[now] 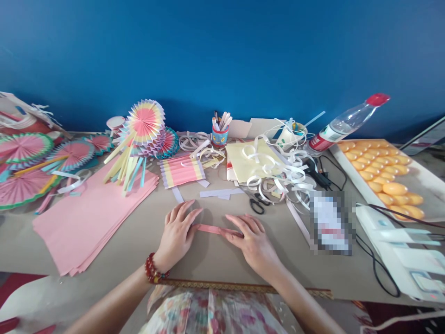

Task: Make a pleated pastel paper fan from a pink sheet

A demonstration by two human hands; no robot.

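Observation:
A narrow folded pink paper strip (210,229) lies across the table's front part, between my two hands. My left hand (176,233), with a red bead bracelet at the wrist, grips its left end near the thumb. My right hand (254,242) has the thumb and fingers on its right end, which they partly cover. Beyond my hands are pale lilac paper strips (222,192) and a pleated pink and yellow paper piece (183,170). The black handles of scissors (257,205) show to the right of the strips.
Pink paper sheets (83,222) and pleated paper rosettes (145,121) lie left. White curled strips (274,167), a pen cup (220,137), a tilted plastic bottle (344,123), a tray of yellow oval pieces (440,217) and a white device (392,260) with cables occupy the right and back.

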